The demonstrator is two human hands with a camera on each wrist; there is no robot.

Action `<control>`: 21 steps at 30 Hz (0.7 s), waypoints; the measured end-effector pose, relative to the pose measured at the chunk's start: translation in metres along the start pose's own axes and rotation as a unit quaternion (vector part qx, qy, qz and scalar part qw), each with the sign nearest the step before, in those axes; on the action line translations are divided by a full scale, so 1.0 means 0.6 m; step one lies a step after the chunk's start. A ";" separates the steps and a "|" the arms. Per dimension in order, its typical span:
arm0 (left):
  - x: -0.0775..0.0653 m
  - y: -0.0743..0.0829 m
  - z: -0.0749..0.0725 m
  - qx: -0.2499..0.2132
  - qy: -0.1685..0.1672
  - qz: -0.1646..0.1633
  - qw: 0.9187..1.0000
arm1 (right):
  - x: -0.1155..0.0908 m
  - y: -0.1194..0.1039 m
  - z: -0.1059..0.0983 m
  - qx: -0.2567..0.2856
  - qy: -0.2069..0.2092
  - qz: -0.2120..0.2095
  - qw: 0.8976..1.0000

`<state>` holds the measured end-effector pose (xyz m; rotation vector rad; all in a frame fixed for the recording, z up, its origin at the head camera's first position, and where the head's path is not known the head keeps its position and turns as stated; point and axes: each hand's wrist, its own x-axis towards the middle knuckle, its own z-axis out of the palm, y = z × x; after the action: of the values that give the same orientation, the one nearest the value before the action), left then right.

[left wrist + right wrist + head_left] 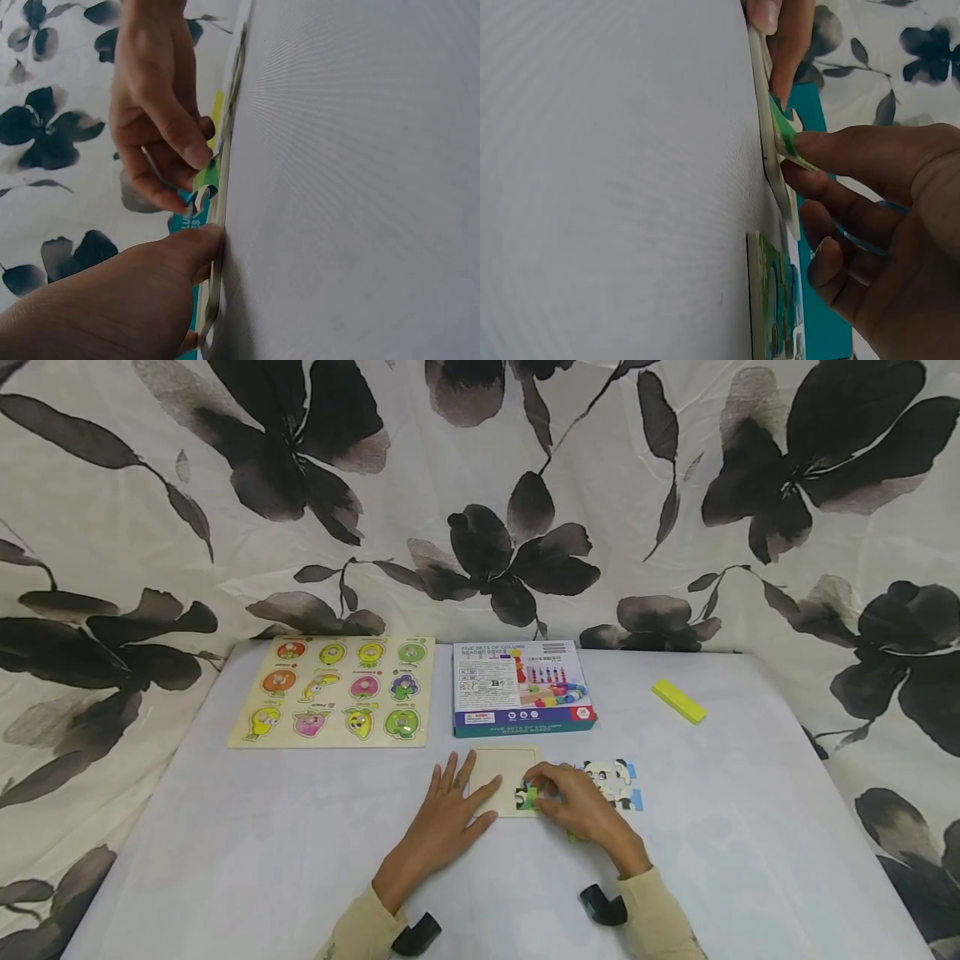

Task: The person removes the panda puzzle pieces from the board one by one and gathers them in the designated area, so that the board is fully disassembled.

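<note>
A pale wooden puzzle frame (495,765) lies in front of me, and my left hand (441,827) rests on its left side with fingers spread. With thumb and fingers, my right hand (585,806) pinches a green jigsaw piece (525,797) at the frame's lower right. The right wrist view shows this green piece (786,136) tilted, one edge low at the frame and the other raised between thumb and finger. Just right of the frame lie panda jigsaw pieces (611,783), partly covered by my right hand.
Behind the frame is a boxed bead set (517,689). A wooden fruit puzzle board (330,693) lies at the back left, and a yellow block (678,702) at the back right. A floral cloth (645,485) hangs behind the white table (262,860).
</note>
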<state>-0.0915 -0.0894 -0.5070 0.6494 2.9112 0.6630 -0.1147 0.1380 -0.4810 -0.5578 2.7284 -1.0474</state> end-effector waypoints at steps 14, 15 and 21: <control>-0.001 0.001 -0.001 0.009 0.002 0.002 1.000 | -0.001 0.003 0.001 0.010 -0.021 0.005 1.000; -0.001 0.001 -0.001 0.008 0.001 0.001 1.000 | -0.001 0.003 0.001 0.008 -0.022 0.004 1.000; 0.000 0.002 -0.002 0.005 0.001 0.001 1.000 | 0.000 0.006 0.000 0.006 -0.027 -0.002 1.000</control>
<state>-0.0911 -0.0891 -0.5056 0.6522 2.9175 0.6486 -0.1154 0.1403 -0.4835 -0.5827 2.6731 -1.0331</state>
